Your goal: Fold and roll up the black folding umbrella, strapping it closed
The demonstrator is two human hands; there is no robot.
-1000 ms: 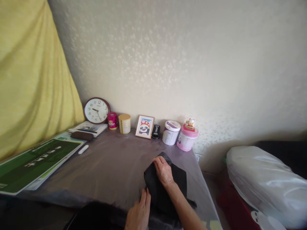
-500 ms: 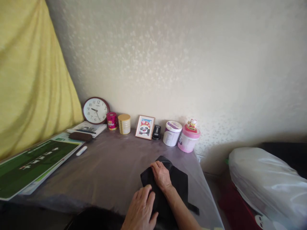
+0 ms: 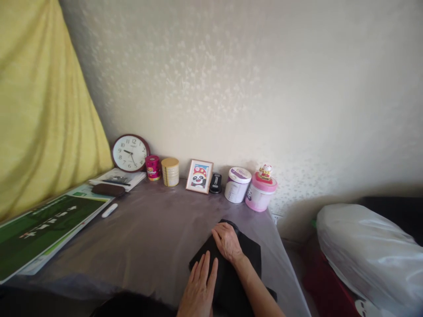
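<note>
L hand lies flat, fingers stretched out, on or against the near-side edge of a black fabric item; nothing seen clasped in it. R hand rests on top of same item, toward the end nearest the picture frame, w/ fingers bent; can't tell if it's gripping a fold or just pressing. R forearm crosses the fabric.

Location: item lies on the grey-brown table, nearer the camera than the frame & mostly to the frame's right, well apart from it.

Handling (by eye only): prob. light & soft, bends easily, but w/ some body, since the edges look fairly straight. Surface prob. smooth, so layers might slip over each other; not fragile, tho creasing is likely. Best hold: pinch the corner straight in front of the frame, or the end closest to it, w/ other palm flat on the middle as a weight.

Looks: plain black, mostly matte, no print or label visible. Outline angular; end nearest the frame looks bunched or rolled. Short dark strip pokes out past the R forearm, farther right of the frame; strap or loose end, can't tell. Near end partly hidden.
</note>
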